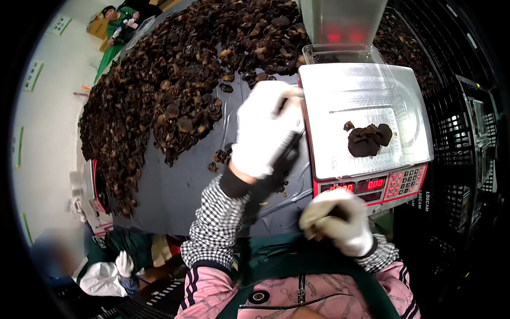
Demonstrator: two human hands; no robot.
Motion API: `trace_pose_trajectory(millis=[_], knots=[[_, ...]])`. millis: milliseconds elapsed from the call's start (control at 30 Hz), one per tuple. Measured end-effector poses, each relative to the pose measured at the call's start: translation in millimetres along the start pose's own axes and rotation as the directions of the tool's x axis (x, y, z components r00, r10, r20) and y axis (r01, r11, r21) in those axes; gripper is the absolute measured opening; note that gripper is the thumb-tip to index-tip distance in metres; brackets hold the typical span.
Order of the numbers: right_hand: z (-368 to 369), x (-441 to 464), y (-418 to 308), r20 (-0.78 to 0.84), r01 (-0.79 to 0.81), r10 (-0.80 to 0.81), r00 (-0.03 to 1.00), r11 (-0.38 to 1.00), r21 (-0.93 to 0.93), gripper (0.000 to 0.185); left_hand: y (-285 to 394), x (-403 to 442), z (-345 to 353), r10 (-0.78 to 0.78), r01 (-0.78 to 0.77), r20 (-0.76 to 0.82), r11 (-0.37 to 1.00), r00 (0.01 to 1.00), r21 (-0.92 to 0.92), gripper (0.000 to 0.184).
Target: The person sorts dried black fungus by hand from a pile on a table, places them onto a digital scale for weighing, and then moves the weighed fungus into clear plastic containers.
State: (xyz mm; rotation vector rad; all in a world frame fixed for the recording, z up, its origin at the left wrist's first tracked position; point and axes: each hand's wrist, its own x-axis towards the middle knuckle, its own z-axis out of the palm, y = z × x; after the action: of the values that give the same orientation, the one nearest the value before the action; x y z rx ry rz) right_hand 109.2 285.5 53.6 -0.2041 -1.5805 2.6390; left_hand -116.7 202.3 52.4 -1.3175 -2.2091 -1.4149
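Note:
My left hand (268,127), in a white glove, is beside the left edge of the scale (366,183). Its fingers are curled, and whatever they may hold is hidden. In front of the scale's lit display, my right hand (340,220) is closed, with brownish stains on the glove fingers; I cannot make out anything in it. On the scale's metal plate (324,159) sits a clear plastic tray (404,114). A small clump of dark brown pieces that look like wood ear mushrooms (366,141) lies in that tray.
A large heap of similar dark pieces (180,80) covers much of the grey-covered table (170,196). Another clear container (342,53) stands behind the scale. Black crates (457,138) line the right side. Co-workers are at the lower left (109,266) and far upper left (119,24).

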Motion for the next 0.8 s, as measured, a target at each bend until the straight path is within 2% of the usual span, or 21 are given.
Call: trace_pose_trajectory(millis=[33,67,100,167,233,300,333,367,400,467,500,533,600,633,700,767,800], knots=[[-9.7,-1.6,-15.0,-0.031,0.205,-0.217,0.976,0.952,-0.227,0.011,21.1,-1.7,8.0,0.093,-0.093,-0.014,0.995,0.996,-0.022,0.016],[-18.9,4.0,-24.5,-0.087,0.392,-0.439,0.894,0.862,-0.321,0.011,42.8,-3.5,15.9,0.185,-0.186,-0.029,0.982,0.982,-0.042,0.026],[-26.5,10.9,-33.0,-0.117,0.549,-0.640,0.760,0.728,-0.411,0.012,55.3,-4.9,28.0,0.246,-0.256,-0.077,0.948,0.966,-0.191,0.034],[-37.1,15.9,-59.0,-0.334,0.385,-0.736,0.589,0.619,-0.685,0.016,64.5,-11.4,53.0,0.314,-0.302,0.034,0.933,0.949,-0.195,0.038],[-58.8,34.3,-70.9,-0.351,0.222,-0.778,0.521,0.521,-0.824,0.021,72.4,-16.4,64.8,0.321,-0.314,0.189,0.947,0.928,-0.067,0.041],[-87.5,48.2,-72.5,-0.209,0.163,-0.775,0.597,0.372,-0.914,0.025,82.4,-24.4,58.0,0.308,-0.306,0.194,0.951,0.932,-0.037,0.046],[-95.2,51.4,-73.3,-0.168,0.135,-0.726,0.667,0.339,-0.931,0.027,83.2,-30.6,53.1,0.307,-0.302,0.180,0.952,0.935,-0.058,0.046],[-93.7,53.6,-72.8,-0.176,0.105,-0.657,0.733,0.364,-0.925,0.032,79.3,-38.1,46.1,0.303,-0.293,0.167,0.953,0.938,-0.080,0.046],[-97.4,54.0,-71.3,-0.114,0.118,-0.649,0.752,0.303,-0.946,0.035,67.9,-44.2,35.0,0.310,-0.299,0.114,0.949,0.944,-0.101,0.042],[-97.5,51.3,-71.5,-0.044,0.089,-0.629,0.777,0.178,-0.980,0.041,27.7,-73.6,13.8,0.188,-0.186,-0.015,0.978,0.982,0.093,0.033],[-94.2,48.1,-72.0,-0.021,0.129,-0.669,0.743,0.175,-0.976,0.041,25.2,-76.6,-12.6,0.083,-0.072,-0.049,0.977,0.995,0.198,0.033],[-90.9,45.0,-72.4,-0.001,0.167,-0.708,0.706,0.167,-0.972,0.040,-4.6,-97.2,-25.3,-0.029,0.061,-0.116,0.959,0.993,0.276,0.034],[-84.2,34.0,-68.8,0.027,0.224,-0.775,0.631,0.149,-0.963,0.036,-44.6,-136.5,-53.6,-0.189,0.253,-0.179,0.841,0.966,0.478,0.043],[-81.9,27.9,-64.4,0.042,0.293,-0.785,0.619,0.181,-0.939,0.035,-62.5,-155.5,-61.8,-0.256,0.309,-0.174,0.777,0.951,0.548,0.057],[-76.1,17.6,-54.9,0.075,0.429,-0.803,0.592,0.234,-0.873,0.034,-79.7,-175.7,-62.8,-0.366,0.340,-0.095,0.697,0.926,0.631,0.070],[-63.0,10.8,-47.5,0.081,0.408,-0.795,0.602,0.218,-0.887,0.036,-82.4,-165.8,-53.6,-0.333,0.275,0.003,0.784,0.943,0.557,0.076],[-54.4,8.7,-45.5,0.078,0.397,-0.788,0.610,0.219,-0.891,0.035,-78.3,-149.8,-47.0,-0.359,0.320,0.032,0.865,0.933,0.387,0.075]])
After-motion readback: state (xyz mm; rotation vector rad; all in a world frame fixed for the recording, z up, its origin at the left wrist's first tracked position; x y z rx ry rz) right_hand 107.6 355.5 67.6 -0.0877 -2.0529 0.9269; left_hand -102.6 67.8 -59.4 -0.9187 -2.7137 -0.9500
